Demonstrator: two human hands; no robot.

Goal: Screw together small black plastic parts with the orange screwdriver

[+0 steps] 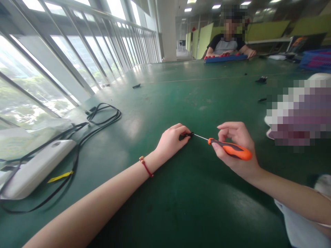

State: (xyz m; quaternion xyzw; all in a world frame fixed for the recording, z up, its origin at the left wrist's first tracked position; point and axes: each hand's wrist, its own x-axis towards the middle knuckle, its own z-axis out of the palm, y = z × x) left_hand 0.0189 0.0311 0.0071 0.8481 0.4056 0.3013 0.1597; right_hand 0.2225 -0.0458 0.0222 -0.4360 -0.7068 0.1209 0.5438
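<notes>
My left hand (172,140) rests on the green table (181,193), fingers pinched shut on a small black part (186,135). My right hand (236,146) is closed around an orange-handled screwdriver (234,151). Its thin metal shaft (201,137) points left, and its tip touches the black part. A red cord bracelet (146,167) circles my left wrist.
A white box (33,168) with black cables (103,115) lies at the left by the windows. Small black parts (136,85) (261,80) are scattered further back. A person sits at the far end over a blue tray (224,58). Another person's blurred shape fills the right edge.
</notes>
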